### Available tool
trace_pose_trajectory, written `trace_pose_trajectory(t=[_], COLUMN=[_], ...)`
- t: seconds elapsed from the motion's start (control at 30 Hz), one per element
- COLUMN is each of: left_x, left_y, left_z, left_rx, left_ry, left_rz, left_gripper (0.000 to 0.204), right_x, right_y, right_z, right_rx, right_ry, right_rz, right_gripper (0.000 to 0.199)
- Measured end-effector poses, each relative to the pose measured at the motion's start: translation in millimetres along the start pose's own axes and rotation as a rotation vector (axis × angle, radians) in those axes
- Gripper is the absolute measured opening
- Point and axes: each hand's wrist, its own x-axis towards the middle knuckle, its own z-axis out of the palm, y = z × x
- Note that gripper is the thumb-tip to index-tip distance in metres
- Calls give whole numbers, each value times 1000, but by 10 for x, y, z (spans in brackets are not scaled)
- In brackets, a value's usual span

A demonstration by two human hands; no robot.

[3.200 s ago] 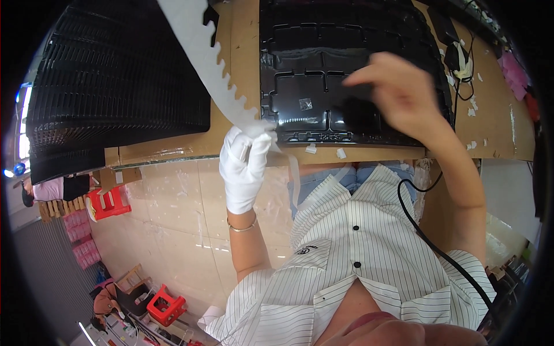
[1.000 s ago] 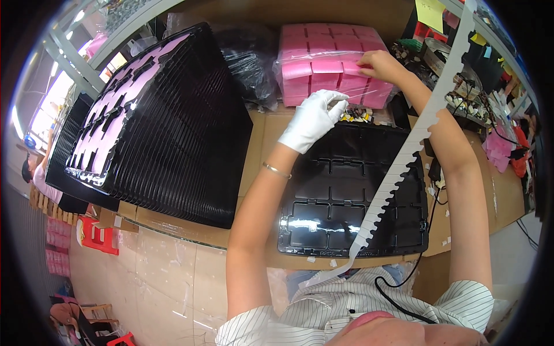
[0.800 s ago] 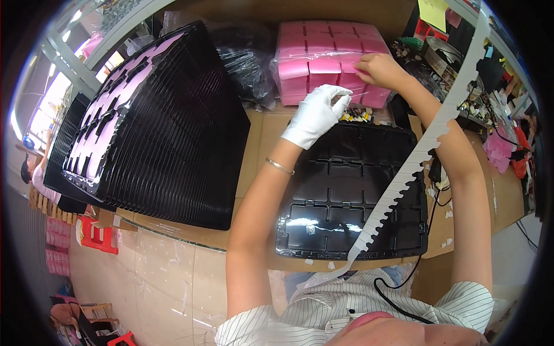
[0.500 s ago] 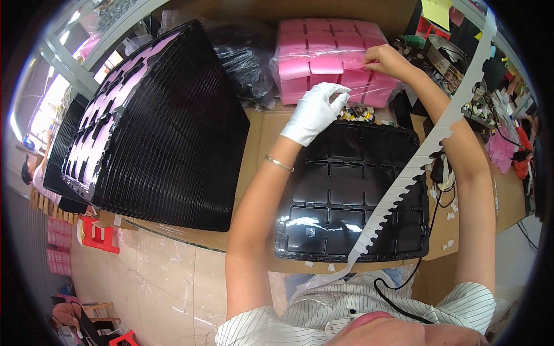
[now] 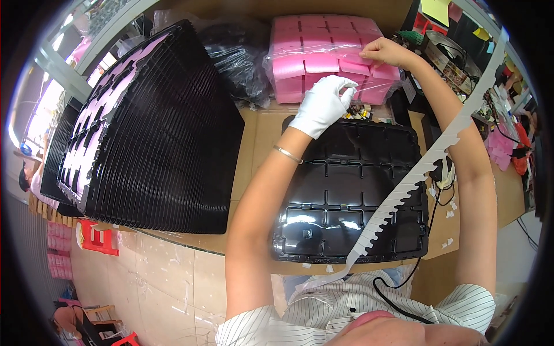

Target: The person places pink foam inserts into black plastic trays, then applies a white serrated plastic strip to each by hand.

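My right hand [image 5: 388, 53], bare, pinches the edge of a pink foam sheet [image 5: 354, 67] at the front of a plastic-wrapped stack of pink foam [image 5: 323, 36]. In a white glove, my left hand [image 5: 323, 107] is just in front of that stack, thumb and fingers curled toward each other. What lies between its fingertips, if anything, is too small to make out. Below both hands a black plastic tray [image 5: 336, 189] with several shallow compartments lies on the cardboard-covered table [image 5: 245, 155].
A tall stack of black trays [image 5: 167, 138] with pink foam pieces rises on the left. A black plastic bag [image 5: 239, 63] sits behind it. A pale toothed strip [image 5: 398, 196] crosses the view at right. Cluttered parts [image 5: 450, 63] fill the back right; a red stool [image 5: 97, 236] is on the floor.
My gloved left hand has moved slightly right and up toward the pink foam. My right hand keeps its pinch on the foam sheet. The view has shifted a little.
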Motion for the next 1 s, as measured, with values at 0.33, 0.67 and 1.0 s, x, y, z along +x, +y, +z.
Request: trace_pose_trajectory(t=[0.33, 0.67, 1.0], left_x=[542, 431, -1059], left_y=[58, -424, 382], left_z=[449, 693, -253], left_rx=[767, -7, -613], left_ry=[23, 145, 4], left_rz=[265, 227, -311], left_gripper=[37, 27, 62], right_x=[-222, -1188, -2146], right_y=[-409, -423, -483], right_z=[418, 1063, 1064], right_rx=[-457, 791, 1416], right_ry=[910, 937, 464], right_rz=[-426, 291, 273], right_gripper=[21, 57, 24])
